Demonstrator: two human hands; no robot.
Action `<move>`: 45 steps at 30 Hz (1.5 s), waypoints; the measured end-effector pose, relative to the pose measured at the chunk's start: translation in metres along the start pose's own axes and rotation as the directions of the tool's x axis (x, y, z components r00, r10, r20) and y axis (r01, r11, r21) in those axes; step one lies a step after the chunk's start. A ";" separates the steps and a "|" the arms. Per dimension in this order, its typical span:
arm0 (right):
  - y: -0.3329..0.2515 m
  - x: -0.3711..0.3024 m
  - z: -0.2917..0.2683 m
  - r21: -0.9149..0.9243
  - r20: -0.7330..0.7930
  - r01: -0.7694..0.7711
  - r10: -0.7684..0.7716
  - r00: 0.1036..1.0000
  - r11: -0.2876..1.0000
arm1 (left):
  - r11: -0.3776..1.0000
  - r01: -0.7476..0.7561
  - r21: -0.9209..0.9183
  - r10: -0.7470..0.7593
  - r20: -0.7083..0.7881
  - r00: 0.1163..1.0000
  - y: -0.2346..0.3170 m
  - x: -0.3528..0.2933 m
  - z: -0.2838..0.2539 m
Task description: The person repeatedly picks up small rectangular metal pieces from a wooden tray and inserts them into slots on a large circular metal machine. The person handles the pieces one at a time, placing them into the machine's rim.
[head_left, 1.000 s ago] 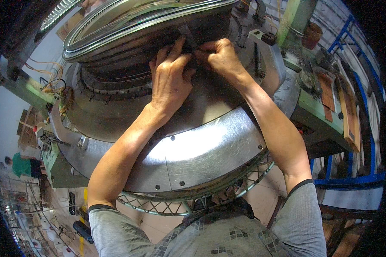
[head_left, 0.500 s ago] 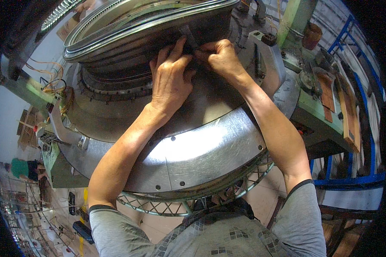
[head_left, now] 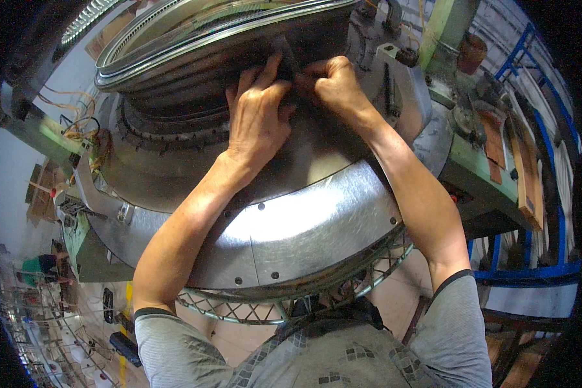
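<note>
Both hands are at the side of a dark, ridged cylinder (head_left: 174, 84) that rises from a large round metal machine. My left hand (head_left: 258, 119) lies against it with the fingers stretched upward and the index finger reaching highest. Just to the right, my right hand (head_left: 333, 84) is closed in a pinch, thumb and index finger together. A narrow greyish strip (head_left: 288, 53) slants down the cylinder wall between the two hands, toward the right fingertips. Shadow hides what the pinch holds, and the left thumb tip is hard to see.
A polished, bolted metal ring (head_left: 291, 226) curves below my forearms, above a green lattice rim (head_left: 252, 312). Metal brackets (head_left: 404, 97) stand at the sides. A green bench (head_left: 482, 168) with wooden boards and a blue rack (head_left: 530, 271) are at right. Loose wires (head_left: 81, 123) hang at left.
My right hand shifts very slightly at the cylinder wall, still pinched. The left hand stays almost where it was. A green-clad figure far at left has changed position a little.
</note>
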State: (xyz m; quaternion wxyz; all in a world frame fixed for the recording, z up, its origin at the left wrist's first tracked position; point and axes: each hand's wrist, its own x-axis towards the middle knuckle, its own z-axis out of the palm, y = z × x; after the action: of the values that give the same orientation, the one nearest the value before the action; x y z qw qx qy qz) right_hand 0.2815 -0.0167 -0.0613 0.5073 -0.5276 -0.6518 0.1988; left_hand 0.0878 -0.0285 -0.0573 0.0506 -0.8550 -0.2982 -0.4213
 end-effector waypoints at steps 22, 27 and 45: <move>-0.002 0.000 0.000 -0.073 -0.033 0.025 -0.027 0.999 0.997 | 1.000 -0.022 0.010 0.022 0.018 1.000 0.000 0.000 0.001; -0.001 0.000 0.000 -0.056 -0.048 0.040 -0.043 0.998 0.998 | 1.000 -0.009 0.020 0.008 0.031 0.999 0.002 0.001 0.001; -0.004 0.002 0.000 -0.080 -0.046 0.018 -0.021 0.999 0.997 | 0.991 0.001 0.131 -0.015 0.103 0.995 0.008 0.004 -0.006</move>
State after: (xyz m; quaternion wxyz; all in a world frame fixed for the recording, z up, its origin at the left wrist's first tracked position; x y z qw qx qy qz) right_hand 0.2803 -0.0163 -0.0573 0.5030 -0.5454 -0.6522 0.1554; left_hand 0.0900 -0.0346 -0.0491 0.0894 -0.8693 -0.3307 -0.3563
